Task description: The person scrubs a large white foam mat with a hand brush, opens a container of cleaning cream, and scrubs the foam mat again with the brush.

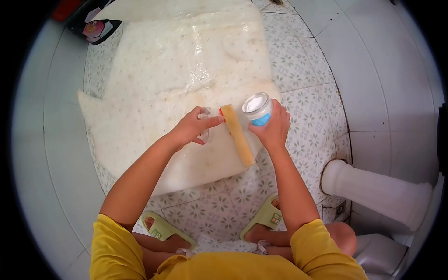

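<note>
In my right hand (276, 127) is an open clear jar (256, 103) with a blue label, tilted slightly and holding white powder. My left hand (195, 126) is closed on a clear plastic piece (206, 133) that looks like a lid; its full shape is hard to make out. Between my hands a long yellowish scrubbing brush (238, 137) lies on a wet white mat (186, 56), near the mat's right edge. A small red patch shows beside the brush's upper end, by my left fingertips. The brush's bristles are hidden.
Patterned floor tiles (305, 60) surround the mat. A white pedestal (373, 190) stands at the right by the tiled wall. At the upper left is a dark container (100, 25) with a pink label. My feet wear green slippers (165, 231) below the mat.
</note>
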A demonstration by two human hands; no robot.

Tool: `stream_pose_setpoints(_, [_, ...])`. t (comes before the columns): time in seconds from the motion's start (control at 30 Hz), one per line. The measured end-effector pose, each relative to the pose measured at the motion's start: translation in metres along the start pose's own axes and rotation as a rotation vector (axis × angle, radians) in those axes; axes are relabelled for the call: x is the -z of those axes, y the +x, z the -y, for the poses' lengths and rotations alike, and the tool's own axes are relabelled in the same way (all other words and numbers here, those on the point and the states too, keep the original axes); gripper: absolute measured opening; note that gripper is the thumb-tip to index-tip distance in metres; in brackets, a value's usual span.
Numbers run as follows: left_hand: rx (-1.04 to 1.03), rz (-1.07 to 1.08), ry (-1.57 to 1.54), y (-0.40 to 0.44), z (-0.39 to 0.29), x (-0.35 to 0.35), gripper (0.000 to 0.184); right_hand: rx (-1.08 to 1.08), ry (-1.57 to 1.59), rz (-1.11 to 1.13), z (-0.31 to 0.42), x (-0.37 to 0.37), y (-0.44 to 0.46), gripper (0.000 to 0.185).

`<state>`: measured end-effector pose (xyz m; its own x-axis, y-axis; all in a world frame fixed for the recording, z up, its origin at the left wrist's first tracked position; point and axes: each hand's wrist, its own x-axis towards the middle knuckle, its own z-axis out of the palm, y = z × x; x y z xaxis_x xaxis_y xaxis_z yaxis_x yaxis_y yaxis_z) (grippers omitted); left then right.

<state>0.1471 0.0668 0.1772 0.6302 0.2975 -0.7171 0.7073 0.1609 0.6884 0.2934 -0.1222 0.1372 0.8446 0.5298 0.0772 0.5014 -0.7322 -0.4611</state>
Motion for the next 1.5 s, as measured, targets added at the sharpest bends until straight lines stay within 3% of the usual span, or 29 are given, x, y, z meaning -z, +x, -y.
stream_pose_setpoints(0.03, [-0.002,-0.001,0.0,-0.001,0.001,0.001,0.067,-0.042,-0.034,0.018,-0.007,-0.005,0.001,0.09])
stream_pose_setpoints(0.1, [0.036,0.105,0.072,-0.003,0.003,0.008,0.098,-0.077,-0.067,0.036,-0.011,-0.007,0.005,0.09])
stream_pose_setpoints(0.13, [0.039,0.103,0.068,-0.006,0.005,0.009,0.098,-0.099,-0.061,0.046,-0.011,-0.005,0.005,0.091])
stream_pose_setpoints(0.2, [0.017,0.2,0.271,-0.011,0.008,0.011,0.08,-0.122,-0.055,0.061,-0.011,-0.003,0.004,0.092])
stream_pose_setpoints(0.23, [0.018,0.2,0.271,-0.011,0.014,0.011,0.08,-0.128,-0.086,0.037,-0.012,-0.003,0.004,0.092])
stream_pose_setpoints(0.3, [-0.047,0.411,0.5,-0.01,0.03,0.01,0.086,-0.13,-0.118,0.014,-0.013,-0.002,0.005,0.093])
stream_pose_setpoints(0.4, [0.009,0.474,0.559,-0.013,0.039,0.002,0.089,-0.167,-0.18,0.069,-0.014,-0.002,0.01,0.091])
stream_pose_setpoints(1.1, [-0.066,0.498,0.535,-0.024,0.061,-0.005,0.091,-0.144,-0.118,0.016,-0.014,-0.005,0.002,0.092])
stream_pose_setpoints(1.2, [-0.082,0.493,0.544,-0.025,0.06,-0.006,0.091,-0.172,-0.037,-0.026,-0.013,-0.004,0.0,0.091])
stream_pose_setpoints(1.3, [-0.132,0.48,0.581,-0.031,0.057,-0.001,0.091,-0.034,0.049,-0.129,-0.015,-0.008,-0.003,0.091])
stream_pose_setpoints(1.37, [-0.157,0.452,0.606,-0.043,0.056,0.01,0.09,0.029,0.285,-0.201,-0.009,-0.01,-0.008,0.09])
stream_pose_setpoints(1.5, [-0.188,0.353,0.743,-0.091,0.056,0.044,0.087,0.067,0.487,-0.076,0.04,-0.013,-0.023,0.089])
